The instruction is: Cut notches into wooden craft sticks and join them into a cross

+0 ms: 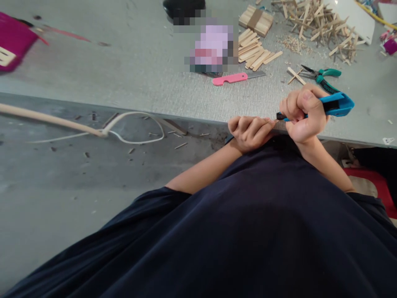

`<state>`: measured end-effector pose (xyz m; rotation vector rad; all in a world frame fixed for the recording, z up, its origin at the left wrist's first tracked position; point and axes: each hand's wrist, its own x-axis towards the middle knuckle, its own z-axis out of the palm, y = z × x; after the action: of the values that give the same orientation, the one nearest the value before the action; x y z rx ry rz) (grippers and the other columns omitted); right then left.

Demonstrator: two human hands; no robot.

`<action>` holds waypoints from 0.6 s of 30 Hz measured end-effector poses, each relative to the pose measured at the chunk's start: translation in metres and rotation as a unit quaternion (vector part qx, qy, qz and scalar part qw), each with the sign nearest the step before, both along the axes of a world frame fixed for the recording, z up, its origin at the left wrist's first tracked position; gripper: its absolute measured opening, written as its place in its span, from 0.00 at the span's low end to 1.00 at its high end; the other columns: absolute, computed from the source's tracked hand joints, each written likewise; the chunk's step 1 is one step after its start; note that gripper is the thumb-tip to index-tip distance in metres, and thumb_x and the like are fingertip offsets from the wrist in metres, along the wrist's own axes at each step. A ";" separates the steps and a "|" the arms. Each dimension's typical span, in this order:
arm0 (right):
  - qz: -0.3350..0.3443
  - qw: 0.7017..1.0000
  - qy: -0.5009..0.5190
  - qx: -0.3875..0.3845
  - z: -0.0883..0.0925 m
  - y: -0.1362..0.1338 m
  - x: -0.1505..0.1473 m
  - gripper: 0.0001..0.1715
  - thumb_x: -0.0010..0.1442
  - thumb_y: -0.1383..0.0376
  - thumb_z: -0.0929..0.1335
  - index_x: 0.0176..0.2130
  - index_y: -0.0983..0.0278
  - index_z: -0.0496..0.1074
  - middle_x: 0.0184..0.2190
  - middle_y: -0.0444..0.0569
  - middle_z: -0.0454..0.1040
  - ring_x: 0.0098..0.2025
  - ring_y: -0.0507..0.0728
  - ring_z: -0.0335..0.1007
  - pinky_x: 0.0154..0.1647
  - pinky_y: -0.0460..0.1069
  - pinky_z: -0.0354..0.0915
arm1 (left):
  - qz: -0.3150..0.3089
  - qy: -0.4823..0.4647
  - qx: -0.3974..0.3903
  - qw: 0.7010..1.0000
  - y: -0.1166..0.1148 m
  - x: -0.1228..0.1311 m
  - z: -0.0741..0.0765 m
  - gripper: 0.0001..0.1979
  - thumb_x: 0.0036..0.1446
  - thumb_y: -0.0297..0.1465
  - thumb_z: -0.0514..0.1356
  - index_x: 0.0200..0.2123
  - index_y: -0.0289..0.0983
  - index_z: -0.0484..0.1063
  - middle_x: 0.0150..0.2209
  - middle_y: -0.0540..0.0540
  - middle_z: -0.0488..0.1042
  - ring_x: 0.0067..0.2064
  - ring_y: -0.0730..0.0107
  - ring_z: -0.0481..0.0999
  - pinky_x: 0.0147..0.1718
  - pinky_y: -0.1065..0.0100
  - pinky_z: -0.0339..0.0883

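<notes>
On the grey table (124,70) we see a magenta pouch (18,43) at the far left and a rounded black object (182,7) at the top edge. Nearer the right we find a white sheet (362,25) with a yellow cord (376,15) beside it. Below the table's edge we notice a wooden rod (49,117) ending in a pale loop (133,113), scraps on the floor (46,207), and, at the right, something red (383,186), partly hidden.

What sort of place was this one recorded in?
Likely a craft bench or small workshop: loose wooden sticks and green-handled pliers lie on the gray table, and the right hand grips a blue tool.
</notes>
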<state>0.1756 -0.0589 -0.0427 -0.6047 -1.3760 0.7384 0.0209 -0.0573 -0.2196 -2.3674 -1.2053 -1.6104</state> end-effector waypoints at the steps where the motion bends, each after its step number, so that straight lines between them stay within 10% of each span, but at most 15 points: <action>1: -0.005 1.000 0.024 0.009 0.006 -0.008 -0.003 0.53 0.76 0.25 0.73 0.28 0.54 0.43 0.16 0.33 0.36 0.16 0.50 0.31 0.18 0.54 0.44 | 0.002 0.003 0.023 1.000 0.001 -0.001 -0.001 0.31 0.69 0.73 0.68 0.52 0.55 0.87 0.42 0.49 0.92 0.43 0.54 0.84 0.54 0.45 0.65; 7: -0.050 0.978 0.149 0.137 0.021 -0.036 -0.013 0.41 0.80 0.53 0.71 0.27 0.58 0.44 0.16 0.33 0.37 0.14 0.47 0.26 0.18 0.48 0.40 | 0.027 0.010 0.059 0.998 -0.002 -0.007 0.006 0.32 0.68 0.74 0.68 0.51 0.54 0.88 0.43 0.50 0.91 0.45 0.54 0.84 0.54 0.47 0.64; 18: -0.052 0.983 0.164 0.072 0.020 -0.044 -0.006 0.39 0.79 0.52 0.73 0.26 0.57 0.49 0.17 0.33 0.41 0.16 0.47 0.31 0.21 0.48 0.44 | 0.046 0.011 0.143 0.989 -0.017 -0.006 0.034 0.24 0.71 0.66 0.73 0.52 0.55 0.90 0.38 0.49 0.92 0.41 0.55 0.85 0.51 0.46 0.61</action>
<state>0.1699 -0.1025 -0.0228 -0.4160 -1.0744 0.6174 0.0146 -0.0739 -0.1859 -2.1179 -0.9866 -1.6009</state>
